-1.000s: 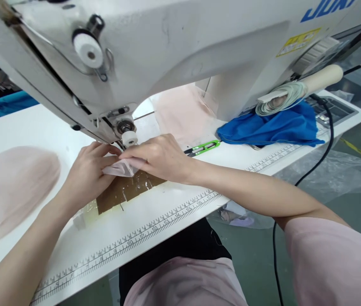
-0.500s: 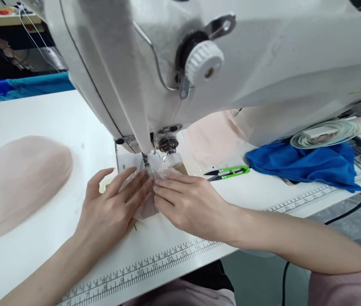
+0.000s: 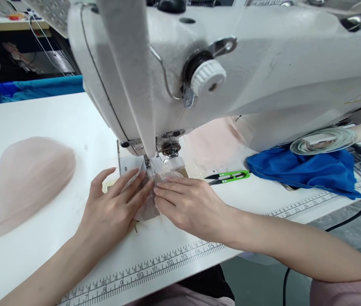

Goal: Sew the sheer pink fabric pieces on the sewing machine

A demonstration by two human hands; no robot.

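Under the needle and presser foot (image 3: 147, 161) of a sewing machine lies a small piece of sheer, pale fabric (image 3: 148, 209), bunched between my hands. My left hand (image 3: 113, 208) rests on its left side, fingers spread and outer fingers raised, the thumb mostly hidden below. From the right, my right hand (image 3: 190, 202) holds the fabric with its fingers close together, fingertips near the presser foot. The right thumb is hard to make out. Both hands' fingertips almost meet in front of the needle.
A sheer pinkish fabric piece (image 3: 30, 182) lies at left, another (image 3: 215, 142) behind the needle. Green-handled thread snips (image 3: 231, 176), blue cloth (image 3: 304, 170) and a coiled pale strip (image 3: 323, 140) are at right. A printed ruler (image 3: 142, 276) runs along the front edge.
The view has shifted slightly, so the machine head sits lower and further right in the picture. Both hands keep nearly the same place on the fabric.
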